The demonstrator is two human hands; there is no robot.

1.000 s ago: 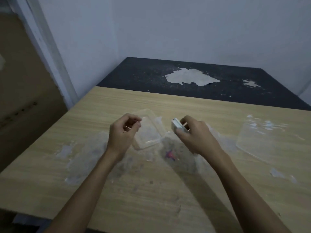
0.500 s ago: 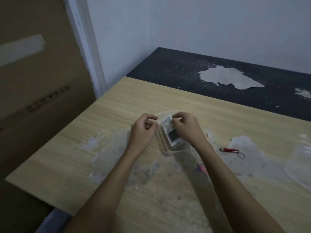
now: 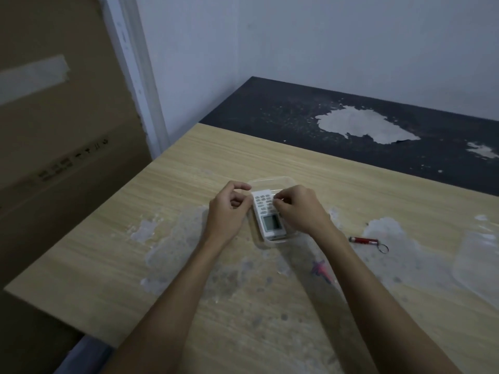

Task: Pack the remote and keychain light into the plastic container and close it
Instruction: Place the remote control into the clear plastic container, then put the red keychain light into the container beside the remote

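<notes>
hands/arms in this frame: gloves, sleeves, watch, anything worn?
Nothing worn that shows. The left hand and the right hand are both bare: no gloves, rings, watch or wristband visible. Both forearms are bare down to the bottom edge of the picture, with no sleeve in view. The light is dim, so small marks cannot be ruled out.

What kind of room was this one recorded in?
Probably a spare or storage room, not a tidy workspace. A worn wooden table with peeling patches stands against a bare white wall, a large taped cardboard box beside it, and a dark surface with flaking finish behind.
</notes>
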